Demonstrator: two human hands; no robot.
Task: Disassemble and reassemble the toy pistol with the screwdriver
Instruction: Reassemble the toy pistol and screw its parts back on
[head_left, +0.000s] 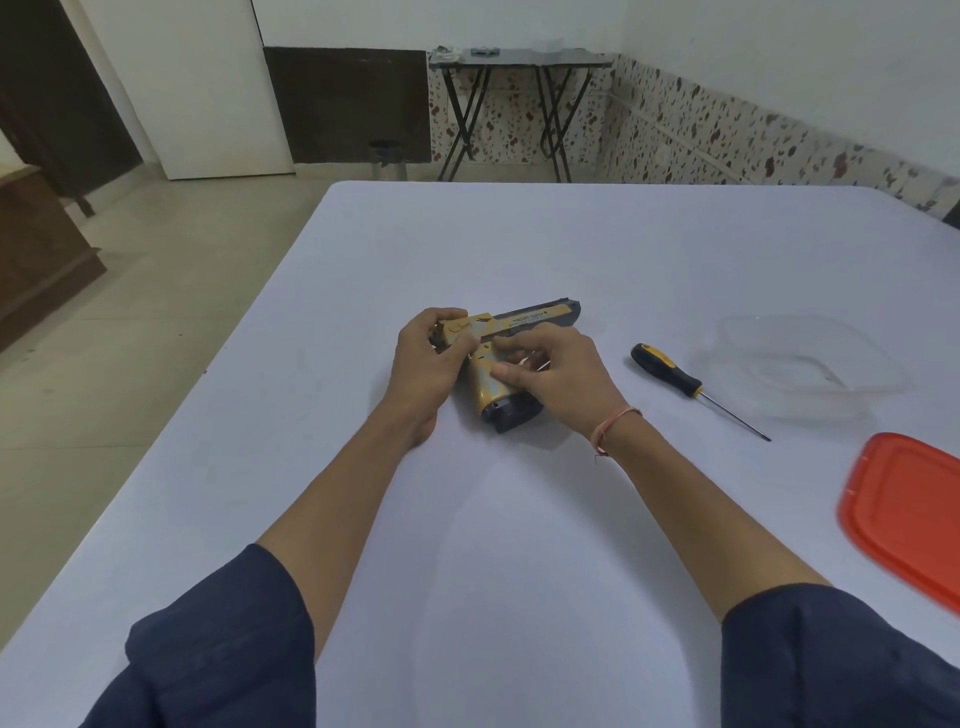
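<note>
A gold and dark blue toy pistol (524, 319) lies on its side in the middle of the white table (467, 519), barrel pointing right, grip toward me. My left hand (426, 364) grips its rear end, fingers curled over the back of the slide. My right hand (556, 374) holds the grip and trigger area, thumb and fingers pinching the frame. The trigger is hidden under my right hand. A screwdriver (685, 384) with a black and yellow handle lies on the table to the right of the pistol, tip pointing toward the lower right, touched by neither hand.
A clear plastic container (810, 374) sits right of the screwdriver. Its red lid (904, 519) lies at the table's right edge, nearer me. Beyond the table stand a folding side table (519, 67) and a white door (208, 88).
</note>
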